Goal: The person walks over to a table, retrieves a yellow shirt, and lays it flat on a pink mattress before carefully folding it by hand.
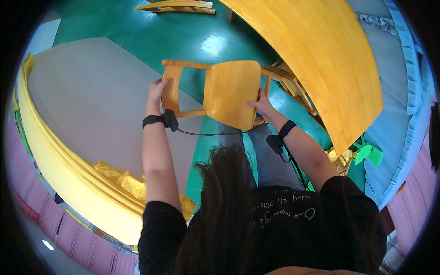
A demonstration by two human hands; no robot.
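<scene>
A small wooden chair (233, 91) is held up before me, tipped so that its seat faces me and its backrest points left. My left hand (157, 94) grips the curved top slat of the backrest, the fingers going behind the wood. My right hand (262, 106) holds the seat's right end, with the thumb on the seat face and the other fingers mostly hidden behind the edge. Both wrists wear black straps with small boxes, and a thin black cable runs beneath the chair.
A large yellow wooden table (321, 55) curves along the right, with another wooden chair (293, 87) by its edge. Grey board (101, 91) and yellow cloth (78, 169) lie left. Blue ruffled fabric (394, 101) and a green chair (369, 153) are at right. Green floor (188, 34) shows ahead.
</scene>
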